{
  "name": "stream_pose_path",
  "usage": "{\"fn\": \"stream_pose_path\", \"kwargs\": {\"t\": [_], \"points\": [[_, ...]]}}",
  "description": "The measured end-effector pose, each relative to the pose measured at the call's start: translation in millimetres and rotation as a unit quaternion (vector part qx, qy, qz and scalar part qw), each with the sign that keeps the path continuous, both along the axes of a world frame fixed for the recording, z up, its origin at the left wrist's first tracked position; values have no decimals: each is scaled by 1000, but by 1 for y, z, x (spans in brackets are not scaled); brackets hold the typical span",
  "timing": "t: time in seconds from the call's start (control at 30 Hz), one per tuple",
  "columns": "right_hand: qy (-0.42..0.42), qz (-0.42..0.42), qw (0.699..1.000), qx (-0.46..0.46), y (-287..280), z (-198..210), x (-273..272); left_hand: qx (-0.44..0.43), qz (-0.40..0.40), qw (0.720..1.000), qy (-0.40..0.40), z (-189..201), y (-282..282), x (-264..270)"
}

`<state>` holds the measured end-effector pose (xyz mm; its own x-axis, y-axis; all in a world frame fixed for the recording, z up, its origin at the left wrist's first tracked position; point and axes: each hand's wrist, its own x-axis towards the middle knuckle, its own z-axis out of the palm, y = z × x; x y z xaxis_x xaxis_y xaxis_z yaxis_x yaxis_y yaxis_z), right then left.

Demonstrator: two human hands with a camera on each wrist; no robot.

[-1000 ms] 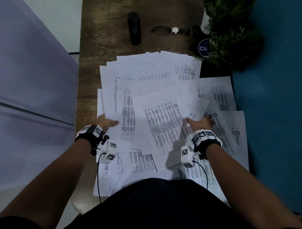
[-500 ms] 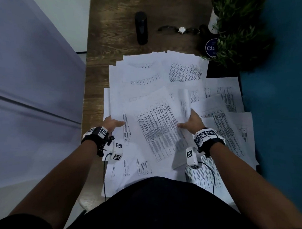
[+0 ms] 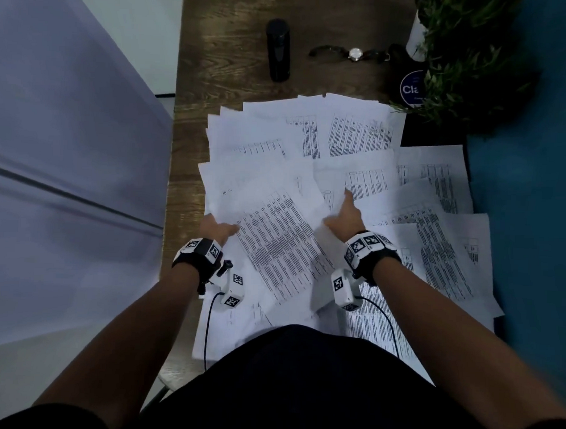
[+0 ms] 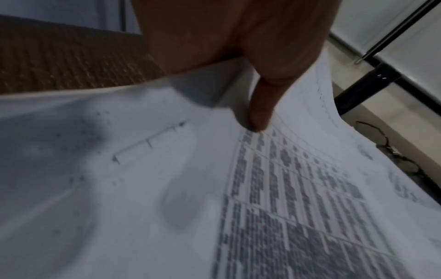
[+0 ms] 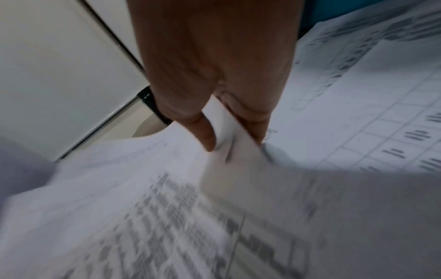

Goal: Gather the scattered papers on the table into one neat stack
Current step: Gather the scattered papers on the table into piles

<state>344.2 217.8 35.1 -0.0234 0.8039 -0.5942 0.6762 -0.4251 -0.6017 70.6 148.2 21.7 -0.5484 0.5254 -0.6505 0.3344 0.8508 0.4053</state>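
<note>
I see white printed papers [image 3: 309, 157] fanned, overlapping across the table [image 3: 223, 51]; one table-printed sheet [image 3: 274, 243] lifted, curling on top.

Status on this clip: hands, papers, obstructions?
Left hand and right hand both pinching top sheet. Papers still scattered. Bottle, watch beyond the pile.

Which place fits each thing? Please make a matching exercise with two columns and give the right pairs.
Things:
1. black cylinder
2. wristwatch
3. plant
4. left hand

Places:
A. far right corner of the table
B. holding the left edge of the printed sheet
C. far side, left of the wristwatch
D. far side, between the cylinder and the plant

Pairs: 1-C, 2-D, 3-A, 4-B
</note>
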Motion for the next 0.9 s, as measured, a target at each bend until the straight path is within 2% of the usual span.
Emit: {"fn": "stream_pose_path", "kwargs": {"t": [0.1, 0.13, 0.27, 0.33, 0.43, 0.5, 0.57, 0.7, 0.8, 0.9], "points": [[-21, -61, 997, 39, 6, -4, 18, -49, -31, 990, 125, 5, 5, -4], [-35, -75, 995, 51, 6, -6, 26, -69, -34, 989, 127, 8, 5, -3], [-113, -110, 984, 87, 2, -11, 70, 3, 8, 998, 54, -5, 6, -9], [-164, -135, 974, 74, -1, -11, 100, 46, 40, 998, 25, -7, 4, -9], [-227, -212, 950, 22, -14, -7, 136, 115, 51, 992, -4, -4, 2, -6], [-242, -266, 933, 30, -29, -9, 154, 154, 53, 987, -19, -7, -1, -8], [-255, -305, 917, 42, -44, -16, 167, 148, 76, 986, -29, -13, -2, -17], [-237, -311, 919, -57, -74, -24, 178, 98, 106, 988, -56, -6, -5, -28], [-225, -287, 925, -105, -86, -26, 176, 115, 64, 987, -93, 1, -6, -19], [-232, -237, 940, -83, -85, -25, 171, 171, -5, 979, -107, 7, -2, -7]]}}
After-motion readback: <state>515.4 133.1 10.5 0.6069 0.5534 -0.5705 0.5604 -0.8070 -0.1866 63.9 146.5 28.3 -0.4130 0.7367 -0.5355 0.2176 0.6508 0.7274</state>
